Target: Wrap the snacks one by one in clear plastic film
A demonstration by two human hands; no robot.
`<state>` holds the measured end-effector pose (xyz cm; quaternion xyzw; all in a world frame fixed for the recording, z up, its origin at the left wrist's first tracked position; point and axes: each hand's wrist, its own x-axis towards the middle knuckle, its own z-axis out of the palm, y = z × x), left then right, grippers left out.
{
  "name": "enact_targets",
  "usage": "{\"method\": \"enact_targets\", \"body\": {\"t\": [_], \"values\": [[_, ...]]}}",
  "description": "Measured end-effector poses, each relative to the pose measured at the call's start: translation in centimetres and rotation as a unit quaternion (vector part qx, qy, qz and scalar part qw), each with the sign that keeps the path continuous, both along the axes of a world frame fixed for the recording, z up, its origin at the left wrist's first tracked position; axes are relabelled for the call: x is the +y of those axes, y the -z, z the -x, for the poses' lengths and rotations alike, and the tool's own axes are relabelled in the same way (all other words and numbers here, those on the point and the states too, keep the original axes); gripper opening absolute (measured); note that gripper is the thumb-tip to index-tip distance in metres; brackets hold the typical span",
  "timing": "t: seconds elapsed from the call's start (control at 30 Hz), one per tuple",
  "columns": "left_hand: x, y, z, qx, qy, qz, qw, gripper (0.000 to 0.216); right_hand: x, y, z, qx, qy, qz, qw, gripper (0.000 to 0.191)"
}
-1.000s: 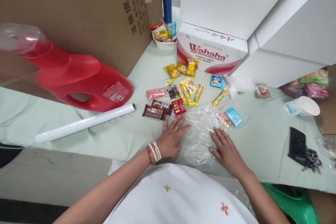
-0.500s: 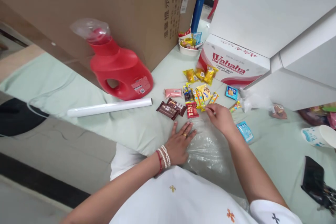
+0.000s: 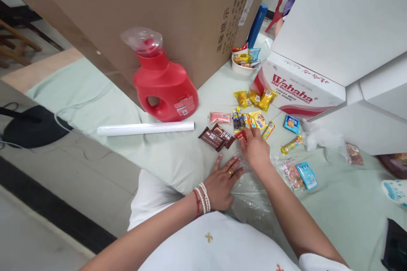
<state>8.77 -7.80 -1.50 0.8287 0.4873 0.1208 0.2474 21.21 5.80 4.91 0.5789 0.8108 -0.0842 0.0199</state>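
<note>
My left hand (image 3: 221, 184) rests palm down with fingers spread, at the edge of a clear plastic bag (image 3: 251, 203) on the cloth. Just to its right, my right hand (image 3: 256, 150) pinches at a small red snack packet (image 3: 241, 136), which it partly covers. Brown cocoa snack packets (image 3: 214, 139) lie left of the red one. Behind my right fingers are dark-wrapped sticks (image 3: 238, 119), a yellow snack packet (image 3: 258, 119) and thin yellow sticks (image 3: 269, 131). A pink packet (image 3: 220, 117) lies farther left, and yellow-wrapped snacks (image 3: 255, 98) sit behind.
A red detergent bottle (image 3: 167, 87) and white roll (image 3: 146, 128) occupy the left, before a large cardboard box (image 3: 178, 17). A snack-filled bowl (image 3: 244, 69) and Wahaha box (image 3: 295, 87) stand behind. Blue packets (image 3: 291, 123) and a black phone-like object (image 3: 396, 245) lie right.
My right hand has moved from the yellow sticks to the red packet and now covers part of it. My left hand stays flat on the bag. The view has shifted left.
</note>
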Motion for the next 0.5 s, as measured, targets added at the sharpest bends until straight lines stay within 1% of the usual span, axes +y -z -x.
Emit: {"method": "enact_targets", "body": {"t": [0.07, 0.13, 0.17, 0.27, 0.33, 0.4, 0.5], "values": [[0.0, -0.1, 0.1, -0.012, -0.002, 0.003, 1.0, 0.093, -0.4, -0.4, 1.7, 0.023, -0.049, -0.012, 0.998, 0.043], [0.1, -0.1, 0.1, -0.026, -0.003, 0.01, 1.0, 0.093, -0.5, -0.5, 3.9, 0.028, -0.099, -0.006, 0.995, 0.05], [0.1, -0.1, 0.1, -0.031, -0.004, 0.015, 0.999, 0.093, -0.5, -0.4, 5.0, 0.026, -0.113, -0.002, 0.993, 0.054], [0.1, -0.1, 0.1, -0.041, -0.01, 0.027, 0.999, 0.09, -0.1, 0.0, 7.4, 0.012, -0.108, 0.013, 0.994, 0.063], [0.2, -0.2, 0.0, -0.043, -0.012, 0.029, 0.999, 0.089, 0.3, 0.2, 8.0, 0.009, -0.095, 0.037, 0.995, 0.062], [0.2, -0.3, 0.0, -0.043, -0.012, 0.025, 0.999, 0.09, 0.4, 0.2, 7.9, 0.019, -0.088, 0.062, 0.994, 0.057], [0.1, -0.4, 0.0, -0.041, -0.012, 0.025, 0.999, 0.09, -0.1, 0.0, 7.1, 0.038, -0.106, 0.068, 0.991, 0.045]]}}
